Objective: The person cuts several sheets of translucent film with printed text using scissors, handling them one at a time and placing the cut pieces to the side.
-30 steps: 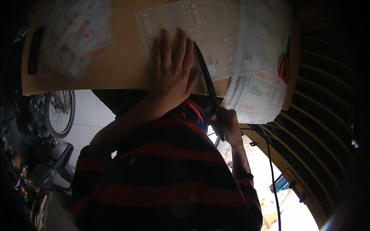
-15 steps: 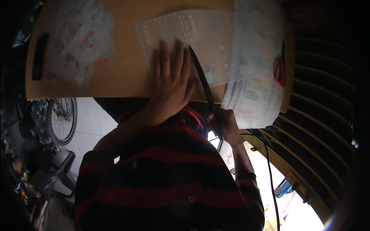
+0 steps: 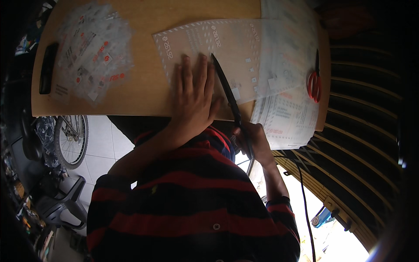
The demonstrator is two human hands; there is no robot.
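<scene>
My left hand (image 3: pixel 192 98) lies flat, fingers stretched, on the near left part of a translucent printed plastic sheet (image 3: pixel 231 39) with striped borders. In my right hand (image 3: pixel 257 142), at the table's near edge, is a long black knife (image 3: pixel 224 81). Its blade slants up and left across the sheet, with the tip just beyond my left fingertips. Whether the blade is above or under the plastic is hard to tell. The sheet's right side overlaps a thick stack of similar sheets (image 3: pixel 283 115).
A heap of small cut plastic pieces (image 3: pixel 96 56) spreads over the brown tabletop (image 3: pixel 144 96) at left, beside a black phone-like object (image 3: pixel 49 68). Red-handled scissors (image 3: pixel 314 86) rest on the stack. A bicycle wheel (image 3: pixel 72 139) and dark chair (image 3: pixel 65 203) stand lower left.
The whole view has shifted slightly and grown brighter, making the prints clearer. Both hands and the knife keep nearly the same place on the sheet.
</scene>
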